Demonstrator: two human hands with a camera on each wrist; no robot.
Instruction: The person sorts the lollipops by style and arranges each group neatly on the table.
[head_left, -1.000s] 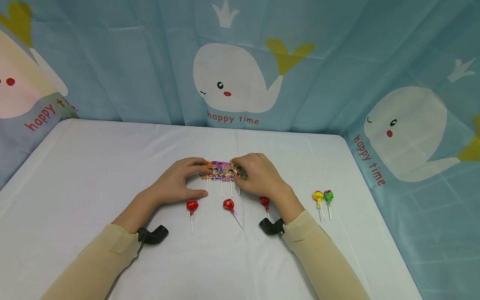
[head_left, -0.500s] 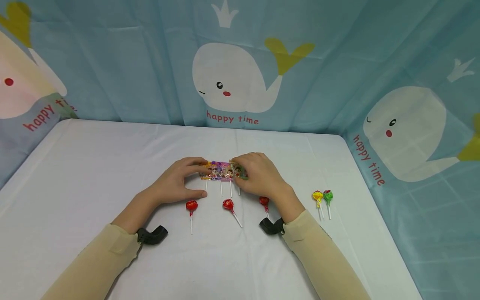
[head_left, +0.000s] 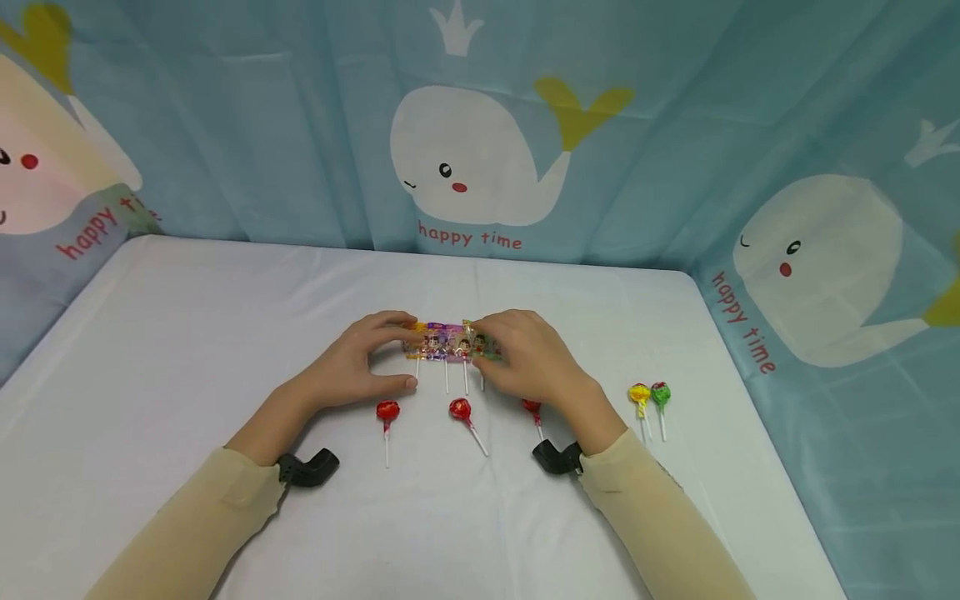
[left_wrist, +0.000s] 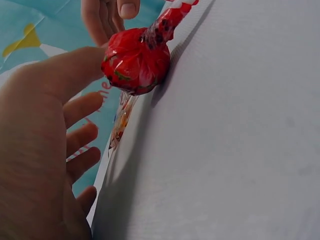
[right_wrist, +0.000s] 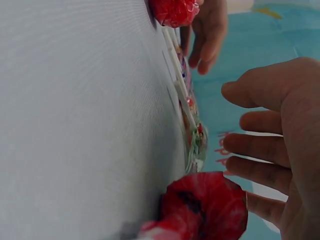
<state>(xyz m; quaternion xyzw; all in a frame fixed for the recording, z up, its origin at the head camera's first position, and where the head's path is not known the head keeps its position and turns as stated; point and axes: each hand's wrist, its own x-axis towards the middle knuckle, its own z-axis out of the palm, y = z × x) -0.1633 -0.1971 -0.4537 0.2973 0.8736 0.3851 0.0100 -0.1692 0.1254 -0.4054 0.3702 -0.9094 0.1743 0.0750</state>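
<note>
A strip of wrapped lollipops (head_left: 448, 342) with white sticks lies flat mid-table. My left hand (head_left: 411, 352) touches its left end with its fingertips, thumb out on the cloth. My right hand (head_left: 480, 354) rests its fingertips on the right end. In the left wrist view the fingers (left_wrist: 82, 135) reach fairly straight to the strip (left_wrist: 120, 125), beside a red lollipop (left_wrist: 135, 60). The right wrist view shows spread fingers (right_wrist: 250, 145) by the strip (right_wrist: 192, 130) and a red lollipop (right_wrist: 205, 205).
Three red lollipops (head_left: 387, 410), (head_left: 460, 408), (head_left: 531, 407) lie in a row just in front of the hands. A yellow lollipop (head_left: 639, 393) and a green one (head_left: 660, 392) lie to the right. White tablecloth (head_left: 187, 333); whale-print curtain (head_left: 480, 158) behind and at both sides.
The right hand and forearm have shifted slightly to the right. The strip and the left hand stay where they were.
</note>
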